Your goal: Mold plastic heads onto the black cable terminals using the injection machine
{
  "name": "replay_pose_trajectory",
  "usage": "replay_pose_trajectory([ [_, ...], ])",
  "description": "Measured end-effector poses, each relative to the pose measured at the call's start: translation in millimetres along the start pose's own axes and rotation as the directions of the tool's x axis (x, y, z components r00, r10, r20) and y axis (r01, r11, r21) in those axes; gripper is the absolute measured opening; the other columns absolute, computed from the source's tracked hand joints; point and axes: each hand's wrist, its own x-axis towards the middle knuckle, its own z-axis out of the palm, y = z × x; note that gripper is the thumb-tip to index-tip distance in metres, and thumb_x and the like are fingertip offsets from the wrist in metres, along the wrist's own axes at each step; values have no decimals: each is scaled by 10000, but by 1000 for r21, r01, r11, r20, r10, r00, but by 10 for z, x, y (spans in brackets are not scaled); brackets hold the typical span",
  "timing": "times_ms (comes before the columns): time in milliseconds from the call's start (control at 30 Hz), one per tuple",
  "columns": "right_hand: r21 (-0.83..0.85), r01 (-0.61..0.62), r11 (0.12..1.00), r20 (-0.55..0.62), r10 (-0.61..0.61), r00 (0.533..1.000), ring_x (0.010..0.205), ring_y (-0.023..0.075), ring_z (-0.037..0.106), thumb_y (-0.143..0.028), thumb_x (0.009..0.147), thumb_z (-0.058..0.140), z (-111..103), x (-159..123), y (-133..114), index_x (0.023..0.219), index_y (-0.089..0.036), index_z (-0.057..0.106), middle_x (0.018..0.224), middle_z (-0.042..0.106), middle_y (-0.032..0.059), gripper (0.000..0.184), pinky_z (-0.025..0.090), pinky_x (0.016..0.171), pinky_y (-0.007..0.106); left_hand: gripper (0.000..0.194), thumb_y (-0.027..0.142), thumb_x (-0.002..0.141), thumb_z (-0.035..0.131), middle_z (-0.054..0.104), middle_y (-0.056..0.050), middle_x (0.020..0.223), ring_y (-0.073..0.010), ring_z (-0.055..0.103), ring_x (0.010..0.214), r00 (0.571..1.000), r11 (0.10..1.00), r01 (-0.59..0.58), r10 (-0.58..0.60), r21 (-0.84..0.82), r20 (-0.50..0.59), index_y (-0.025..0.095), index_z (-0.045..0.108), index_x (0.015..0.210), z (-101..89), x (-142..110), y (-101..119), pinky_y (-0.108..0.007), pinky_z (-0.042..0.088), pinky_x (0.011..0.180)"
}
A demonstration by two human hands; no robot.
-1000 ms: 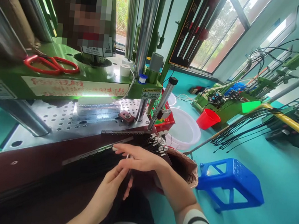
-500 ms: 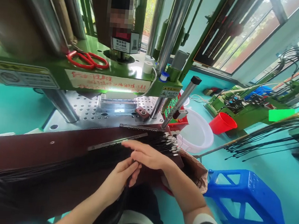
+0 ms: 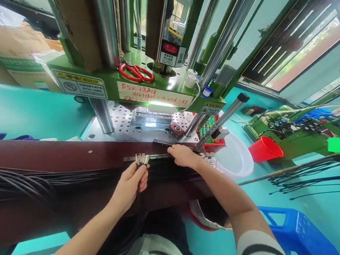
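My left hand is closed around a bundle of black cables, whose metal terminals stick up above the fingers. The cables hang down from the hand toward my lap. My right hand reaches over the bench with its fingers curled together at the end of a dark narrow metal strip; what lies under the fingertips is hidden. A second slotted metal strip runs behind the left hand and partly under the right. More black cables lie along the dark red bench.
Behind the bench stands a green press with a perforated metal plate. Red-handled scissors rest on top of it. To the right are a white tub, a red bucket and a blue stool.
My right hand has left the cable ends and moved forward to the metal strips. My left hand now holds the bundle with its terminals upright in plain view. The camera view has shifted left.
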Motion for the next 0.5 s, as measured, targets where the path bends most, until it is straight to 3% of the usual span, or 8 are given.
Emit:
replay_pose_trajectory([
  [167, 189, -67, 980, 128, 44, 991, 843, 237, 583, -169, 722, 503, -125, -129, -33, 889, -156, 554, 920, 621, 93, 176, 405, 667, 290, 296, 428, 736, 603, 349, 90, 485, -27, 280, 382, 1000, 1000, 14, -14, 13, 12, 156, 509, 808, -9, -9, 7, -165, 205, 363],
  [267, 452, -159, 878, 88, 134, 987, 716, 185, 578, -168, 734, 484, -113, -370, -151, 770, -150, 525, 761, 614, 61, 57, 390, 603, 258, 313, 421, 713, 630, 353, 91, 482, -25, 281, 385, 999, 999, 35, -36, 13, 14, 145, 519, 811, -18, -9, 0, -162, 208, 363],
  [333, 741, -223, 633, 84, 241, 967, 548, 123, 527, -181, 740, 488, -26, -530, -290, 740, -157, 501, 622, 558, 2, 27, 364, 503, 220, 312, 406, 700, 647, 354, 92, 480, -23, 278, 389, 998, 998, 61, -62, 23, 27, 141, 521, 805, 1, -9, -22, -157, 208, 366],
  [400, 952, -202, 228, 118, 335, 935, 377, 69, 398, -241, 761, 496, 113, -643, -462, 803, -161, 506, 517, 464, -64, 90, 285, 381, 186, 304, 395, 683, 661, 351, 96, 468, -19, 264, 383, 994, 995, 90, -92, 41, 56, 147, 508, 770, 47, -6, -66, -152, 194, 364],
  [467, 987, -75, -144, 128, 404, 906, 295, 40, 278, -352, 792, 501, 269, -694, -634, 915, -158, 516, 482, 398, -99, 231, 193, 309, 171, 309, 395, 660, 675, 339, 102, 449, -17, 243, 366, 988, 989, 120, -127, 85, 89, 159, 485, 724, 114, 3, -129, -152, 173, 355],
  [500, 962, 4, -273, 120, 437, 891, 279, 33, 250, -414, 802, 499, 341, -699, -708, 958, -155, 518, 481, 389, -104, 302, 166, 291, 166, 311, 396, 646, 681, 322, 108, 435, -17, 227, 354, 984, 983, 136, -149, 122, 98, 165, 485, 716, 151, 8, -164, -154, 159, 349],
])
